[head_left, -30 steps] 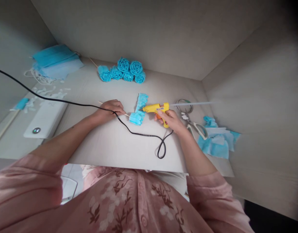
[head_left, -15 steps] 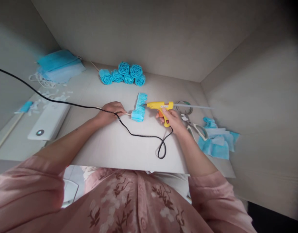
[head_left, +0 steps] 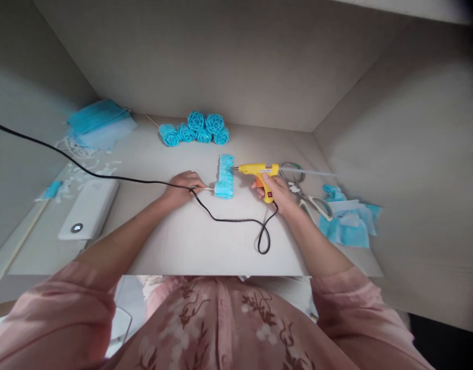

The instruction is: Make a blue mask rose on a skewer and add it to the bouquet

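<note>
Head view: at the middle of a pale grey counter (head_left: 198, 252), a ruffled light-blue fabric strip (head_left: 226, 167) lies stretched away from the person, its near end wrapped into a small roll (head_left: 222, 190) around the tip of a thin pale wooden stick (head_left: 208, 188). The left hand (head_left: 185, 186) rests just left of the roll, its fingers pinched narrowly on that stick. The right hand (head_left: 275, 193) has its fingers wrapped around the grip of a yellow plastic glue gun (head_left: 255, 169), near the orange trigger (head_left: 259, 183). The metal nozzle points left at the right edge of the strip; whether they touch, I cannot tell. A translucent glue stick (head_left: 309, 171) juts from the back of the gun, and a black cable (head_left: 144, 181) runs from its grip, loops on the counter and crosses by the left hand.

Beyond the strip, near the back wall, sits a cluster of bright-blue fabric roses (head_left: 196, 121). At the far left lies a stack of blue and white face masks (head_left: 99, 119); nearer are a white oblong block with a round dark display (head_left: 90, 208) and a blue-tipped wooden stick (head_left: 30, 226). White-handled scissors (head_left: 321, 207) and crumpled blue and white fabric pieces (head_left: 352, 230) lie right of the gun.
</note>
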Tool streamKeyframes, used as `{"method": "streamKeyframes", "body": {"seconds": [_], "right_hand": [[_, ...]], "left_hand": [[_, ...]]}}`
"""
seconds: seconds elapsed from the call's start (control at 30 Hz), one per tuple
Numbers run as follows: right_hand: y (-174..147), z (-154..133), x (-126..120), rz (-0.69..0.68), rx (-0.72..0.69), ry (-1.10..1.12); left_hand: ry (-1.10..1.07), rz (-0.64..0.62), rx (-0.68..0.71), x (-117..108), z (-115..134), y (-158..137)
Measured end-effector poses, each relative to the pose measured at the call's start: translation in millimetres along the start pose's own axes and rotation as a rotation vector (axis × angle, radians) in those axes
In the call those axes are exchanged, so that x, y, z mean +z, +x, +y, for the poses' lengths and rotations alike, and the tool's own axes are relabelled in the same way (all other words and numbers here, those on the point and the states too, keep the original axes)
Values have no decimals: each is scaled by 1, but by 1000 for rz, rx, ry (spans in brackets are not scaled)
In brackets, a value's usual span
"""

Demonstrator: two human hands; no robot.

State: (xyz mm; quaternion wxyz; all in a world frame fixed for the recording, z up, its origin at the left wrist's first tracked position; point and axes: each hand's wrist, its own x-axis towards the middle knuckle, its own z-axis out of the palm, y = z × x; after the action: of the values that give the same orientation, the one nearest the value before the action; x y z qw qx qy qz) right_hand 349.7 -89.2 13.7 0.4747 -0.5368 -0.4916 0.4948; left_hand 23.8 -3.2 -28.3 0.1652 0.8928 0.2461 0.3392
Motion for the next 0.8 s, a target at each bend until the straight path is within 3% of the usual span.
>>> {"method": "streamKeyframes", "body": {"seconds": [0.17,0.47,0.8], "right_hand": [[1,6,-1,65,-2,56],[-5,-8,0,49,84,-16],[-2,-4,-4,60,64,-16]], "left_hand": [[-19,4,-43,2,2,-2],[-10,-4,-59,4,6,0],[-13,3,-40,3,6,-1]]}}
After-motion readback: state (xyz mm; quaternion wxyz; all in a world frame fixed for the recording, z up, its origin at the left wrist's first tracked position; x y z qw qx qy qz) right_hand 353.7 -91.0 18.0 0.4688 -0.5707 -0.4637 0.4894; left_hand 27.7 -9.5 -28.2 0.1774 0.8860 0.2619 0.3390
